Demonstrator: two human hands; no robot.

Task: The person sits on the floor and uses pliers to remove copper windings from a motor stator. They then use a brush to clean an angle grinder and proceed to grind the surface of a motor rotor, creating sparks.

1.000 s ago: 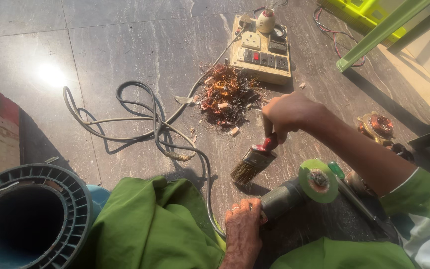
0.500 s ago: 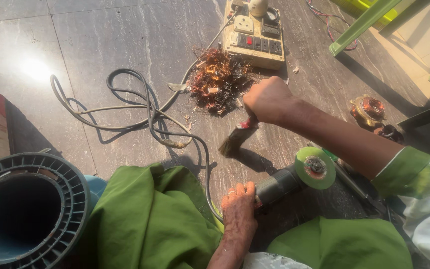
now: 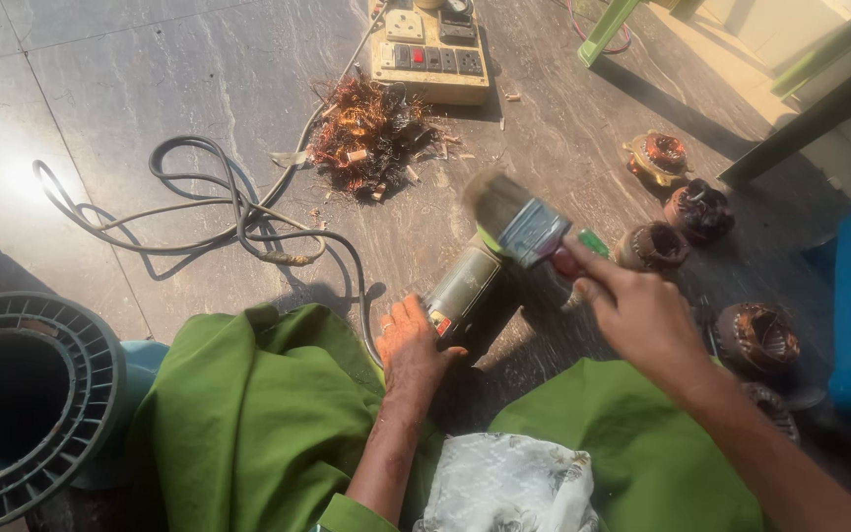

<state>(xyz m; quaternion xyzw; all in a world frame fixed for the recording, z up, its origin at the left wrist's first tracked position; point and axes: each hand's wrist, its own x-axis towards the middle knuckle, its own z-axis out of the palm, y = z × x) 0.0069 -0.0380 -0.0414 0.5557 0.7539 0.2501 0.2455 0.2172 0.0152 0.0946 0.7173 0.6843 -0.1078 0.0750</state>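
A flat paintbrush (image 3: 516,222) with a red handle was gripped in the right hand (image 3: 642,317), fingers closed round the handle, the bristles raised and blurred above the front end of an angle grinder (image 3: 465,288). The grinder lay on the stone floor (image 3: 150,89) between the green-clad knees. It was steadied at its rear by the left hand (image 3: 408,347), fingers curled loosely over the body; how firm that hold was could not be told.

A black cable (image 3: 219,212) was looped across the floor to the left. A heap of stripped copper wire (image 3: 366,133) lay just before a beige switchboard with sockets (image 3: 430,54). Several wound motor armatures (image 3: 696,209) were set out to the right. A black ribbed fan cowl (image 3: 27,394) stood at the lower left.

Judgement: brushing would be done best with short strokes directed away from the body, the tool kept pinned so it cannot roll, and the bristles worked into the vents and around the guard. Whether the cable was plugged in could not be seen; that should be checked first.
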